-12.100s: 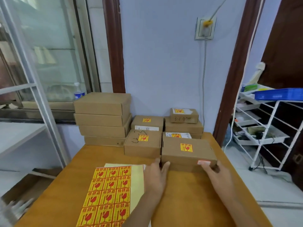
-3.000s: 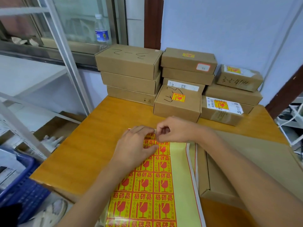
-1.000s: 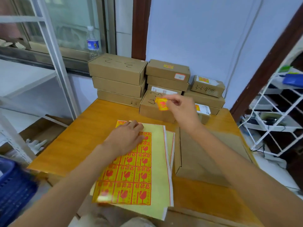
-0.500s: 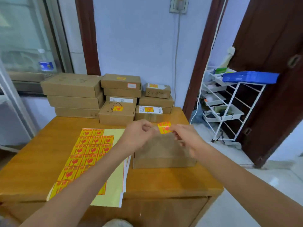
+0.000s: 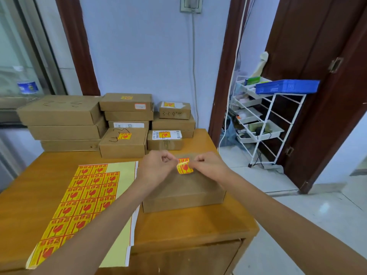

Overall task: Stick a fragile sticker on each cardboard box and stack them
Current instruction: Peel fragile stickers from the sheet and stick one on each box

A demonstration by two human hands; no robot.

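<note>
A plain cardboard box [image 5: 184, 192] lies on the wooden table [image 5: 190, 225] in front of me. Over its top, my left hand [image 5: 158, 168] and my right hand [image 5: 208, 165] each pinch one side of a yellow-and-red fragile sticker [image 5: 184, 166]. Whether the sticker touches the lid I cannot tell. The sticker sheet [image 5: 83, 197] lies flat to the left, with several stickers on it. At the back stand stacks of boxes; several [image 5: 124, 142] carry stickers, and the large stack [image 5: 63, 122] at the left shows none.
A white wire rack [image 5: 264, 124] with a blue tray [image 5: 288, 86] stands right of the table, by a dark wooden door [image 5: 321, 76]. A water bottle [image 5: 26, 88] sits on the window ledge at the left. A cable [image 5: 193, 66] runs down the wall.
Both hands have lowered the sticker closer to the plain box's top. One second ago only the right hand held it, while the left rested on the sheet.
</note>
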